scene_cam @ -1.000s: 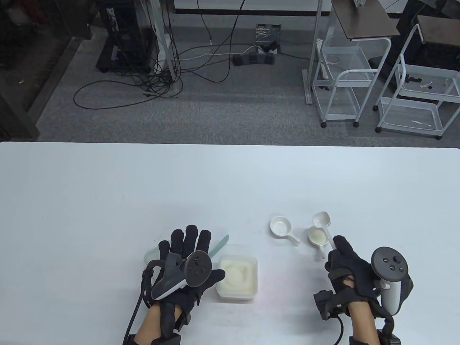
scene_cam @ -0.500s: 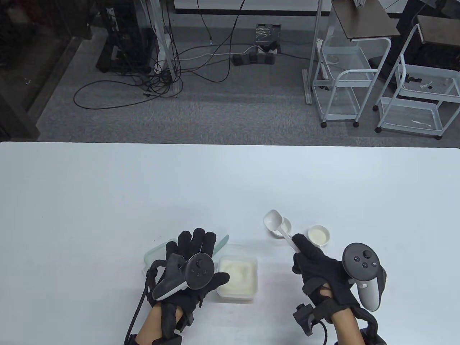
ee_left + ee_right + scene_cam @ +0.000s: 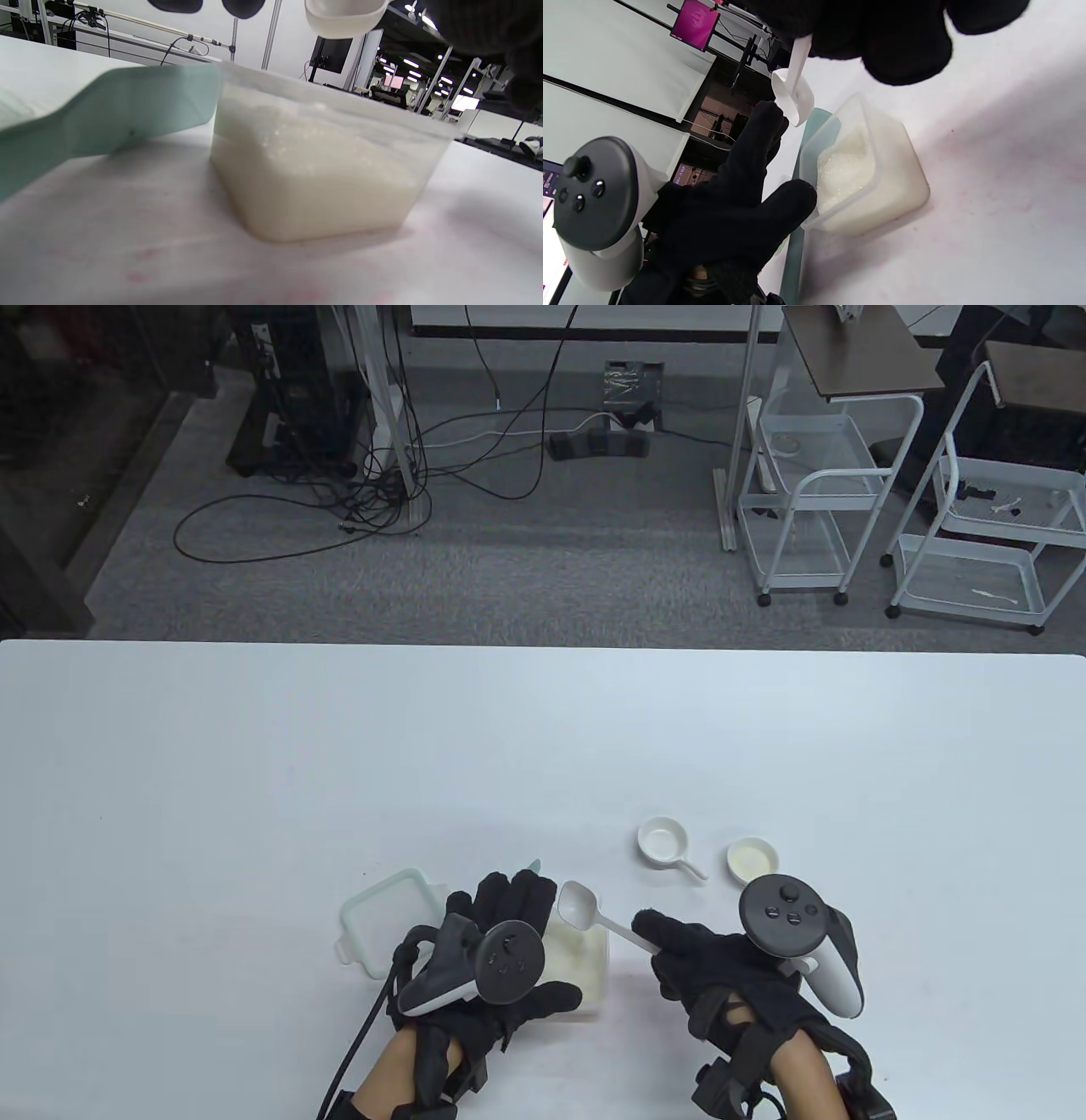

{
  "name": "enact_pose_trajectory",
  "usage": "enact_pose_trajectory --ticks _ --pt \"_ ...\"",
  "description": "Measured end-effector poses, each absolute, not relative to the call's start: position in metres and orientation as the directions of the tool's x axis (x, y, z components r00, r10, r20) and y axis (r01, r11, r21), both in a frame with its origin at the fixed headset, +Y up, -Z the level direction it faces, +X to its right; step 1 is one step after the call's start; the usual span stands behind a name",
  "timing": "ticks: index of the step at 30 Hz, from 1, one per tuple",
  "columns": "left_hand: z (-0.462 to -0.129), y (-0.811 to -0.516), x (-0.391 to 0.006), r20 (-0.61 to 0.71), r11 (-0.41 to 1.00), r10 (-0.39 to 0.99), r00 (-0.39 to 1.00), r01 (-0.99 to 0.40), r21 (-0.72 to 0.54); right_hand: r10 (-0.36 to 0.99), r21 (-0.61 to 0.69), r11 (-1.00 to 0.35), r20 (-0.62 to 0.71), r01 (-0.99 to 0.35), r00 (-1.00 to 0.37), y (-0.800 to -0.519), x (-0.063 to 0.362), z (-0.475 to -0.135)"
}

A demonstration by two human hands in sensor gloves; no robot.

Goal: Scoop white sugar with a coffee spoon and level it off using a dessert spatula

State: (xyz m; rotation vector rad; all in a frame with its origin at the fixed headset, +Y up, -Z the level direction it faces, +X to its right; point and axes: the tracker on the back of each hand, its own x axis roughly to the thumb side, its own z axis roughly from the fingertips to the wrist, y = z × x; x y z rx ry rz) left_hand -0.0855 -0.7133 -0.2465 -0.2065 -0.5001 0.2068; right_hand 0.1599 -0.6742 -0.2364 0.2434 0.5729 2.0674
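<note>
Two gloved hands are working low in the table view, over a white table [image 3: 254, 772]. Right hand [image 3: 721, 976] is pinching the handle of the white spoon [image 3: 579, 904], fingers curled round it, and the spoon's bowl is hanging just above the upper edge of the sugar tub [image 3: 585, 963], empty as far as I can see. In the right wrist view the spoon [image 3: 793, 97] is dangling from the fingers at the top of the frame, its bowl above the tub [image 3: 865, 169], which is filled with white sugar [image 3: 846, 167].

Left hand [image 3: 501, 959] is lying flat with fingers straight, reaching toward the top of the frame, its thumb stretched right across the tub's lower left corner. The pale green spatula [image 3: 534, 865] is mostly hidden under those fingers; only its tip is poking out above them. I cannot tell whether the fingers are touching it. The left wrist view is showing the spatula [image 3: 106, 114] lying on the table with its blade end right against the tub's wall [image 3: 322, 178].

Left of that hand a clear lid [image 3: 386, 908] is resting on the table. Up and right of the tub, two small white dishes are sitting side by side: one [image 3: 663, 842] with a handle, looking empty, the other [image 3: 752, 858] holding something pale, partly behind the right tracker [image 3: 785, 912].
</note>
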Motion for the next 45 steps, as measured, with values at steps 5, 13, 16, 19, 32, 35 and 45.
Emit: enact_pose_trajectory --ticks 5,13,16,19,32,35,45 --pt "-0.247 -0.72 -0.082 0.453 0.96 0.218 0.864 -0.107 -0.258 0.805 0.515 -0.486 -0.052 -0.706 -0.591 -0.678 0.155 -0.236" --pt "-0.248 -0.724 -0.081 0.448 0.961 0.183 0.875 -0.064 -0.268 0.74 0.526 -0.558 -0.033 -0.641 -0.671 -0.679 0.148 -0.234" --pt "-0.248 -0.725 -0.081 0.445 0.96 0.188 0.876 -0.069 -0.271 0.676 0.502 -0.635 -0.007 -0.588 -0.736 -0.679 0.143 -0.233" --pt "-0.248 -0.724 -0.081 0.443 0.96 0.183 0.877 -0.064 -0.271 0.583 0.48 -0.725 0.043 -0.494 -0.812 -0.68 0.133 -0.231" --pt "-0.248 -0.725 -0.08 0.438 0.959 0.181 0.881 -0.059 -0.277 0.396 0.472 -0.833 0.144 -0.289 -0.907 -0.675 0.103 -0.218" --pt "-0.248 -0.725 -0.08 0.438 0.959 0.179 0.881 -0.058 -0.276 0.404 0.49 -0.823 0.152 -0.286 -0.902 -0.676 0.1 -0.217" --pt "-0.248 -0.725 -0.079 0.438 0.96 0.173 0.882 -0.052 -0.276 0.613 0.605 -0.651 0.062 -0.459 -0.788 -0.688 0.11 -0.225"
